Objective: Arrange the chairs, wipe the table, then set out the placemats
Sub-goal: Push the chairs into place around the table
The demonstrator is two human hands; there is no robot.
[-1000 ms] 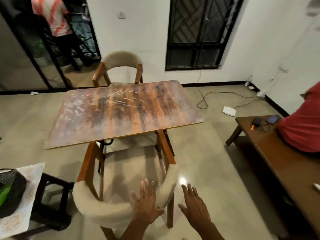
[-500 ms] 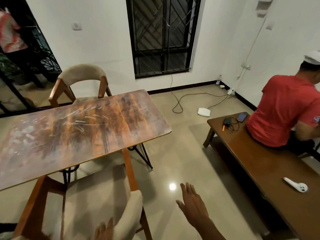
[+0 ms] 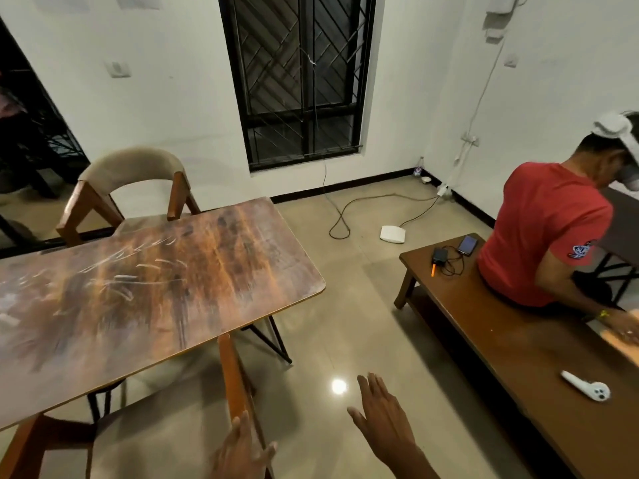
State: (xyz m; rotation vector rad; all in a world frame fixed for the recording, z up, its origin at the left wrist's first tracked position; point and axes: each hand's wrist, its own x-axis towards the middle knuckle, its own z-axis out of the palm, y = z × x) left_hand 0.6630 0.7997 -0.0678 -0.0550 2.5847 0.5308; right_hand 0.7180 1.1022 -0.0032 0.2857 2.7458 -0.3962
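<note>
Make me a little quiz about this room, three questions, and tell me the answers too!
1. True or false: both hands are holding a cloth.
2. What colour is the shirt of the person sitting on the bench? A) blue B) red C) green
3. Fill in: the chair at the far side of the table has a ____ padded back.

Key:
1. False. The left hand and right hand are open and hold nothing.
2. B
3. beige
</note>
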